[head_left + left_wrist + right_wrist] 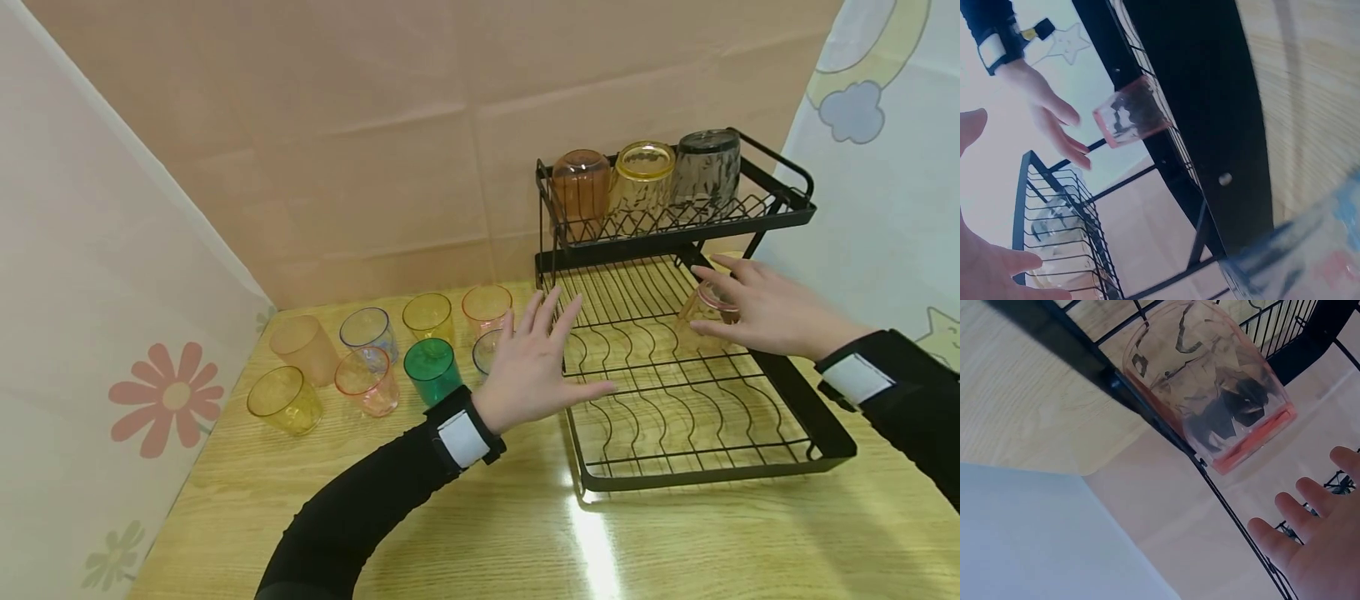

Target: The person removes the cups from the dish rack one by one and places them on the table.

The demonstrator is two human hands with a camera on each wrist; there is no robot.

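Observation:
My right hand [772,308] hovers beside an upside-down clear glass with a pinkish base [701,325] on the lower tier of the black dish rack [720,481]. In the right wrist view its fingers stand apart from that glass [1210,394], with nothing held. My left hand [528,367] is spread in the air at the rack's left side and holds nothing. It partly hides a blue-rimmed glass [483,353] on the table. That glass's faceted wall shows close up at the lower right of the left wrist view.
Three overturned glasses, amber-brown [581,187], yellow [643,187] and grey [707,171], stand on the upper tier. Several coloured glasses, including a green one [433,375] and a yellow one [288,404], stand upright on the wooden table [450,517] to the left. Printed cloth walls surround the table.

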